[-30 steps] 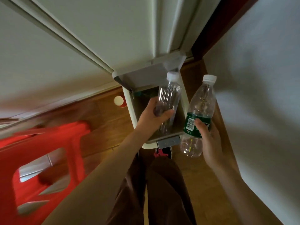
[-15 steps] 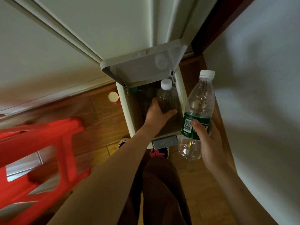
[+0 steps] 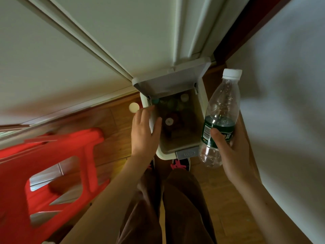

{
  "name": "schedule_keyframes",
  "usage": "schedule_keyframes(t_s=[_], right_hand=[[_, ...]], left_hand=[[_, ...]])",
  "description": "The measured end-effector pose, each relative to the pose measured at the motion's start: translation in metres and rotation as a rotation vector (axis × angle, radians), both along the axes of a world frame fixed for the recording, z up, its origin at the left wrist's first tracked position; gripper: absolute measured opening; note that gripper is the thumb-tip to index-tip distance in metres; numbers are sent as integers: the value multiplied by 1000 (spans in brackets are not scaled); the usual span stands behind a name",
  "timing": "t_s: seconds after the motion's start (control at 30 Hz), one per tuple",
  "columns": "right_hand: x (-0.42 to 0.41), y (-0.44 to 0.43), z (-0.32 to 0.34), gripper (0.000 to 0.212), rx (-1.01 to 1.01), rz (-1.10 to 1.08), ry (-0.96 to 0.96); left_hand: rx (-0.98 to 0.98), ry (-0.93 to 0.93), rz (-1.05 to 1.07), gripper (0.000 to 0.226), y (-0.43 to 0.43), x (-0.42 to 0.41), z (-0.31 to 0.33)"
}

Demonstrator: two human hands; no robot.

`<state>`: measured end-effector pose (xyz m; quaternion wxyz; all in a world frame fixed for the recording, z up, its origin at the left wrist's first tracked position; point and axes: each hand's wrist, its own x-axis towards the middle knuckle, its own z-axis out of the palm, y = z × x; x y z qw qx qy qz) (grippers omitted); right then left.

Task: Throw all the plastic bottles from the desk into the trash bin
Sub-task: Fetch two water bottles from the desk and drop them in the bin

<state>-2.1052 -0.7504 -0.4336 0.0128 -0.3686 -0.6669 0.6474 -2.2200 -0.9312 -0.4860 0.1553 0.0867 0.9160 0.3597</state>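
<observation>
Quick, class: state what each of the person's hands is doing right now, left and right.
Left hand: open, empty, fingers spread at the trash bin rim.
Right hand: closed around the green-labelled plastic bottle.

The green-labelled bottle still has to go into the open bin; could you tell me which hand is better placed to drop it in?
The right hand. It already grips the green-labelled bottle just beside the open trash bin, while the left hand is empty at the bin's left rim.

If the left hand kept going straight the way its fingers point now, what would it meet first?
Likely the raised grey lid of the white trash bin. The open left hand lies over the bin's left rim, fingers aimed up-frame. Depth is unclear; it might pass above.
</observation>
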Motion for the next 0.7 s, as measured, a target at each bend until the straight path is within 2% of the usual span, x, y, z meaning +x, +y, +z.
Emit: schedule_keyframes(t_s=[0.1, 0.2, 0.3, 0.47, 0.7], right_hand=[[-10, -11, -5, 52, -22, 33, 35], [-23, -21, -17, 67, 50, 140, 40], [-35, -22, -36, 64, 192, 301, 3], [-48, -21, -78, 65, 344, 527, -194], [-56, -24, -109, 63, 370, 492, -334]], left_hand=[[-42, -8, 45, 46, -9, -4, -13], [17, -140, 96, 55, -12, -5, -23], [79, -206, 127, 59, -15, -4, -30], [120, -227, 182, 59, -17, -2, -34], [165, -243, 214, 60, -16, 0, -36]])
